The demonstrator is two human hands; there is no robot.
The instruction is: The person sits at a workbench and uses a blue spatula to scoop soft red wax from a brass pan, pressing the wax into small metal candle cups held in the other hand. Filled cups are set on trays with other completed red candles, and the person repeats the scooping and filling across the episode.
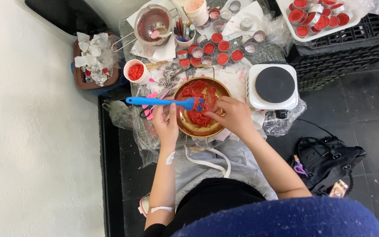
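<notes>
**Red wax in a brass pan, both hands at work**

Pan [201, 108]: round, brass-coloured, with loop handles front and back, set on the plastic-covered low table [268, 52] right before the seated person, so both hands reach it without stretching. Holds broken red wax [198, 117].

Left hand [166, 124]: closed round the handle of a blue spatula [165, 102], near the blade end; the handle sticks out to the left, the blade sits over the wax. The near grip looks suited to pressing or scraping.

Right hand [233, 116]: fingers pinched together at the blade, on the wax by it; I cannot tell whether they grip a piece or only touch it.

Hot plate [273, 86]: white, dark disc, bare, just right of the pan.

Small tins [223, 46]: several filled red, some unfilled, grouped behind the pan.

Cup [136, 71]: white, red bits inside, left rear.

Strainer [153, 24]: metal, far end.

Tray [316, 16]: white, more red tins, on a black crate [343, 48].

Bag [325, 160]: black, on the floor at the person's right.
</notes>
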